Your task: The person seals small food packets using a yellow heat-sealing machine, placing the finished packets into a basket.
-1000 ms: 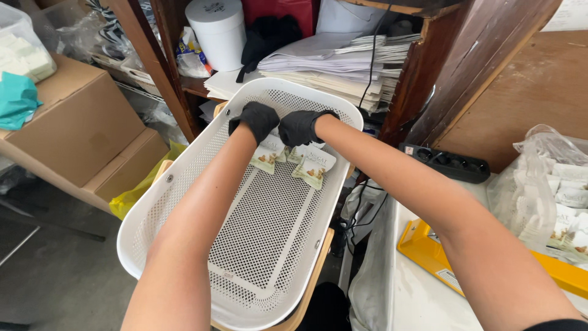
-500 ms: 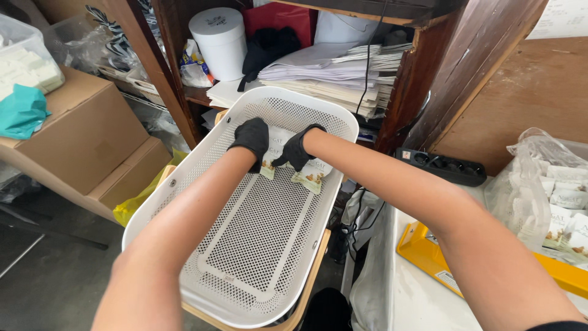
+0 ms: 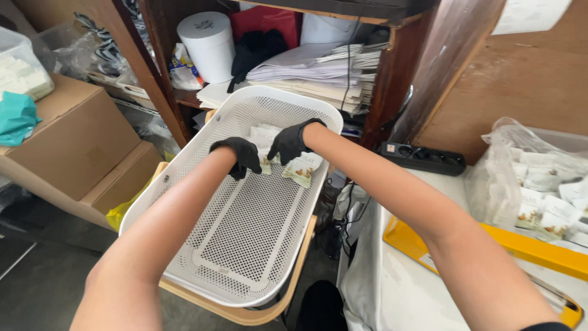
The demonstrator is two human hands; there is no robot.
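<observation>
Item: white perforated basket (image 3: 184,202), oblong, resting on a wooden frame (image 3: 294,270), its long axis running away from the wearer toward a wooden shelf unit (image 3: 392,79).

Contents: small printed sachets (image 3: 302,168), pale with green and brown artwork, lay clustered at the basket's far end, flat on the mesh floor; the near stretch of floor held nothing.

Left hand (image 3: 240,155): black-gloved, fingers curled down over the left edge of the cluster, touching or pinching a sachet; whether it had a firm hold could not be told, since the glove hid the fingertips.

Right hand (image 3: 289,141): black-gloved, fingers bent down onto the middle of the cluster, one sachet showing just below and to the right of the palm. It appeared to press or pinch it; the grasp itself was hidden.

Governing relation: the sachets lay directly under and between the two hands, at the far end of the basket's long axis. The right hand was the nearer to the largest exposed sachet.

Surroundings: cardboard boxes (image 3: 73,141) to the left; a black power strip (image 3: 422,158), a clear bag of further sachets (image 3: 539,184) and a yellow tray (image 3: 520,251) to the right.
</observation>
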